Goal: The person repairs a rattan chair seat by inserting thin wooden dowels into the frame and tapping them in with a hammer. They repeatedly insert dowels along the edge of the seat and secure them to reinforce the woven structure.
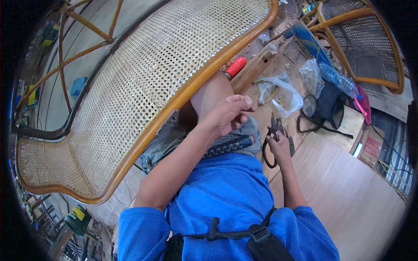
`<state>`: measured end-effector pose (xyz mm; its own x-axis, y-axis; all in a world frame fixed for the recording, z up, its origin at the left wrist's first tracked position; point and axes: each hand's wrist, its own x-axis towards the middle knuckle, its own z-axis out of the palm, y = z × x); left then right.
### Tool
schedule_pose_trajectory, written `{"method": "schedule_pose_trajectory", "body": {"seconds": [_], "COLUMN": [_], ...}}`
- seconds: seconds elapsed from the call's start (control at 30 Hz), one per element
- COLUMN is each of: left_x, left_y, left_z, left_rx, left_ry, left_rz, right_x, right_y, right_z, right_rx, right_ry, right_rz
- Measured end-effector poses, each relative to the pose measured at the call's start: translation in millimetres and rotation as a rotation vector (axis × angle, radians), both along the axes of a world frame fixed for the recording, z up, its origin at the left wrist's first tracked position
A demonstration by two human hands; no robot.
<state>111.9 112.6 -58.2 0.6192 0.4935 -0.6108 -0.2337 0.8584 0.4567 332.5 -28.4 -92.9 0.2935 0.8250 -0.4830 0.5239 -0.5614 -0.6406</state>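
My left hand (230, 114) is in front of my body over my lap, its thumb and fingers pinched together; whatever they may hold is too small to make out. To its right, my right hand (281, 147) is closed around a pair of dark scissors (275, 124), blades pointing away from me and a loop handle below. A large chair frame with woven cane webbing (143, 65) and a varnished wooden rim (198, 80) leans across my left side and my leg. Pale strand ends stick up along its rim.
Beyond my hands lie a red-handled tool (236, 67), a clear plastic bag (285, 93), a plastic bottle (337, 78) and a dark bag (328, 104) with a strap. A second cane chair (363, 41) stands at far right. A wooden board (344, 187) lies right.
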Motion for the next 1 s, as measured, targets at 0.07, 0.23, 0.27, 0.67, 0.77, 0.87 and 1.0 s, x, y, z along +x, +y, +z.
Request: {"method": "schedule_pose_trajectory", "body": {"seconds": [0.07, 0.23, 0.27, 0.67, 0.77, 0.87, 1.0], "left_x": [1.6, 2.3, 3.4, 4.4, 3.9, 4.1, 4.2], "left_y": [0.0, -2.0, -2.9, -10.1, -10.6, -12.4, -13.9], "left_z": [-4.1, -6.1, -6.2, -4.2, -6.7, -10.0, -9.4], "left_rx": [-0.006, 0.041, 0.061, 0.248, 0.271, 0.304, 0.355], "left_ry": [0.000, -0.002, 0.003, 0.085, 0.090, 0.105, 0.184], "left_rz": [0.003, 0.006, -0.013, -0.106, -0.115, -0.126, -0.153], "right_x": [0.6, -8.6, -6.6, -58.2, -60.4, -63.3, -58.7], "right_y": [-5.0, 12.2, 11.0, 59.9, 59.5, 58.2, 55.4], "right_z": [-8.5, 5.1, -1.4, 62.2, 62.7, 62.2, 56.9], "right_rx": [0.089, -0.026, 0.044, 0.111, 0.079, 0.093, 0.137], "right_ry": [-0.078, -0.015, 0.053, -0.036, -0.063, -0.088, -0.069], "right_rz": [0.104, 0.072, 0.067, 0.340, 0.347, 0.350, 0.342]}}
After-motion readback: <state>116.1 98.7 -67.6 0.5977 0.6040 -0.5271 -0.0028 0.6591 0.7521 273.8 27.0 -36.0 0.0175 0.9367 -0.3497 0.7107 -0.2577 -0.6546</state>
